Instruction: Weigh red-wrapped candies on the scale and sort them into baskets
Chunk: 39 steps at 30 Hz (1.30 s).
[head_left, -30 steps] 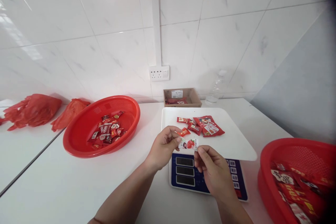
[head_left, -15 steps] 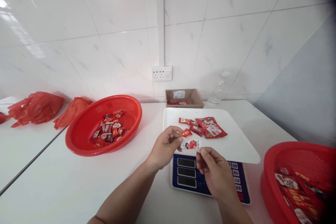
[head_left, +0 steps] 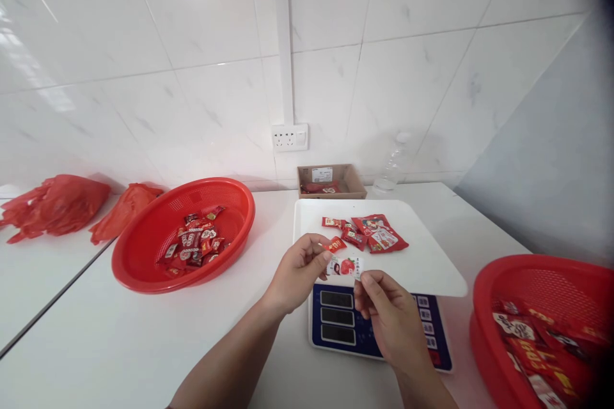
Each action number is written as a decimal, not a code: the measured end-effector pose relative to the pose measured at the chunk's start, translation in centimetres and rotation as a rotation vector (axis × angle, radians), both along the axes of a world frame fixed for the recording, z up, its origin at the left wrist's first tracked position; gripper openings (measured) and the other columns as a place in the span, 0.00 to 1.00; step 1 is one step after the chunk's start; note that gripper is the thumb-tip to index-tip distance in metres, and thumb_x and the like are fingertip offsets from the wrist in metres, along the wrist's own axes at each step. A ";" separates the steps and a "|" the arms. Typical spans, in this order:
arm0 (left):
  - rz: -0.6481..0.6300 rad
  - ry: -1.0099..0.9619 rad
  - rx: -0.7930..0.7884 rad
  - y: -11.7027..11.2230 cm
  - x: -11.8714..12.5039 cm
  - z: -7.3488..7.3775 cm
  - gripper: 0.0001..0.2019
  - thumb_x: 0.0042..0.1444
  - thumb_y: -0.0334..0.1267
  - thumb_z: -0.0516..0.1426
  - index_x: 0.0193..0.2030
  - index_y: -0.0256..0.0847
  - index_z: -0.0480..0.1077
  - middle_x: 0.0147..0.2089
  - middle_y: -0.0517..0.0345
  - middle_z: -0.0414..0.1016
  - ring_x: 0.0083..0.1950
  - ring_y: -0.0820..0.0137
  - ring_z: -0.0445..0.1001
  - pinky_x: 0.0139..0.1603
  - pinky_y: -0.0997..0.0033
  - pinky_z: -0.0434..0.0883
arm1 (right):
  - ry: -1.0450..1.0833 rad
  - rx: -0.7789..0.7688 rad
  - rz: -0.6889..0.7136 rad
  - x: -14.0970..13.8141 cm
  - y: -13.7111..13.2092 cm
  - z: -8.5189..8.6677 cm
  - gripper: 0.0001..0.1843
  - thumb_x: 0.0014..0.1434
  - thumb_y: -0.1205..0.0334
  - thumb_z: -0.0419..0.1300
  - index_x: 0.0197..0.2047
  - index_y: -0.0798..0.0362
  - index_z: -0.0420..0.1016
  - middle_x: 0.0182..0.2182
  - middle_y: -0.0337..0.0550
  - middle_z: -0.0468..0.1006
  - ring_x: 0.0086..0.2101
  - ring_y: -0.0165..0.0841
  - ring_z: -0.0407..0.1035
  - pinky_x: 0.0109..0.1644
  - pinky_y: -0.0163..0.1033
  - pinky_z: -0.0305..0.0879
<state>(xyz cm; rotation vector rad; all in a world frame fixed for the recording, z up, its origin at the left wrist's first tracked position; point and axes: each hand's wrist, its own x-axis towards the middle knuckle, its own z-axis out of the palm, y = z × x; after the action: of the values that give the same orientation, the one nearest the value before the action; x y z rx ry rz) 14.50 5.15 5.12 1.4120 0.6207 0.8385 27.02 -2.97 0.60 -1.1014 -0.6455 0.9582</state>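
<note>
Both of my hands pinch a small white packet with a red strawberry picture [head_left: 346, 265], held just above the front edge of a white weighing tray [head_left: 426, 262]. My left hand [head_left: 296, 271] grips its left end, and my right hand [head_left: 386, 314] grips its right end. A blue electronic scale [head_left: 341, 326] sits under the tray, and its three displays look dark. Several small red packets [head_left: 369, 234] lie in a loose pile on the tray beyond my fingers.
A red basket [head_left: 144, 262] with several red packets stands at the left. Another red basket [head_left: 532, 281] of packets is at the right edge. A cardboard box [head_left: 352, 177] and a clear bottle [head_left: 393, 166] stand by the tiled wall. Red plastic bags [head_left: 57, 204] lie far left.
My hands keep holding the strawberry packet in the same spot over the scale. Only the view has shifted slightly.
</note>
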 end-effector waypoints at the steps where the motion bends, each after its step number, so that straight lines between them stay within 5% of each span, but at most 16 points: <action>1: -0.015 0.004 -0.001 0.0 0.0 0.0 0.13 0.54 0.44 0.56 0.41 0.38 0.64 0.26 0.65 0.62 0.28 0.76 0.64 0.30 0.75 0.66 | -0.001 0.001 0.004 0.0 0.0 0.0 0.14 0.49 0.51 0.63 0.23 0.53 0.70 0.18 0.35 0.70 0.17 0.23 0.61 0.18 0.28 0.55; 12: -0.104 0.068 -0.069 -0.7 0.2 0.3 0.21 0.49 0.49 0.59 0.45 0.37 0.63 0.27 0.64 0.64 0.28 0.76 0.65 0.33 0.74 0.64 | -0.068 -0.008 0.067 -0.1 -0.1 -0.3 0.15 0.52 0.51 0.60 0.23 0.53 0.69 0.19 0.35 0.70 0.19 0.23 0.61 0.19 0.28 0.55; 39: -0.096 0.029 -0.086 -0.7 0.4 0.1 0.19 0.49 0.49 0.60 0.43 0.38 0.64 0.28 0.63 0.65 0.29 0.76 0.64 0.33 0.74 0.64 | -0.185 -0.010 0.058 -0.1 -0.1 -0.3 0.15 0.55 0.50 0.58 0.25 0.52 0.70 0.19 0.34 0.69 0.20 0.24 0.61 0.20 0.28 0.57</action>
<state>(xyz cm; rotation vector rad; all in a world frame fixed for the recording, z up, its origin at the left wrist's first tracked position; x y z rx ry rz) 14.95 4.44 5.17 1.3663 0.5997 0.7088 26.94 -3.11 0.34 -1.1947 -0.8277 0.9159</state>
